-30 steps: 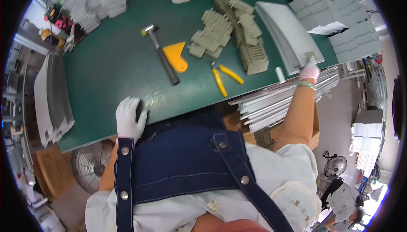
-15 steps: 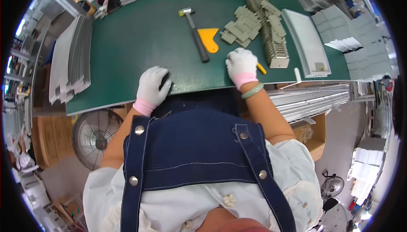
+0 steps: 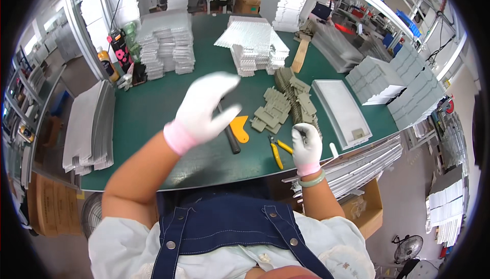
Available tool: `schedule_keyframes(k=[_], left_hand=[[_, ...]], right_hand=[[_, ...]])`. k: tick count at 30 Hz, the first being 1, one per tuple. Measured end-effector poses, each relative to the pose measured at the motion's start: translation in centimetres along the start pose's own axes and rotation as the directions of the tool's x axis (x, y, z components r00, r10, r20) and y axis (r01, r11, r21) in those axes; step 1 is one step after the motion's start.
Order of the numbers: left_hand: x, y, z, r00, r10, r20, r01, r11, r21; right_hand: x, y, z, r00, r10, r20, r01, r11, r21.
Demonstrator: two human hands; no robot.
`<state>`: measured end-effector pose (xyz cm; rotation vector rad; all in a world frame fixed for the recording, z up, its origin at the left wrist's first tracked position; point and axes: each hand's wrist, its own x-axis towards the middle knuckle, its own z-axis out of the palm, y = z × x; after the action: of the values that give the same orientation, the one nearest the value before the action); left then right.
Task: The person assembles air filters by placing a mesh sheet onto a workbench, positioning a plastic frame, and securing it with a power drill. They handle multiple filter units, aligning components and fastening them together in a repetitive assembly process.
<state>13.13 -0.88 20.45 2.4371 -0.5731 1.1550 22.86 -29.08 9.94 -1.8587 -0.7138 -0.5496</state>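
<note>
Over the green table (image 3: 153, 110), two gloved hands.
Left hand (image 3: 206, 108) raised, fingers spread, grasping nothing; right hand (image 3: 306, 144) pinches a small dark piece (kind unclear) beside yellow-handled pliers (image 3: 278, 154).

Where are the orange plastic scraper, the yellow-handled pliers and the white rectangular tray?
orange plastic scraper (image 3: 240, 128), head view, middle of its flat blade.
yellow-handled pliers (image 3: 277, 155), head view, on one handle.
white rectangular tray (image 3: 338, 106), head view, bare floor of the tray.

Single head-worn fisheye view, looking steeply down from above the person's chest onto the near edge of the green table (image 3: 153, 121). Close range; far edge and room bend toward the rim.
</note>
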Motion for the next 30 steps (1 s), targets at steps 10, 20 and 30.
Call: schedule_keyframes(k=[10,20,30], left_hand=[[24.5,0.8,6.8,0.910,0.271,-0.315,-0.302,0.952,-0.054],[18.2,4.5,10.3,0.974,0.183,-0.131,-0.219,0.901,-0.374],[7.2,6.2,12.8,0.999,-0.011,-0.053,-0.004,0.963,-0.270]], right_hand=[[4.3,-4.2,-7.2,0.985,-0.041,-0.165,0.068,0.985,0.157],[12.2,-8.4,-12.0,0.842,-0.408,-0.353,0.439,0.899,0.008],[12.1,-5.8,-9.0,0.707,-0.642,0.297,0.708,0.643,-0.292]])
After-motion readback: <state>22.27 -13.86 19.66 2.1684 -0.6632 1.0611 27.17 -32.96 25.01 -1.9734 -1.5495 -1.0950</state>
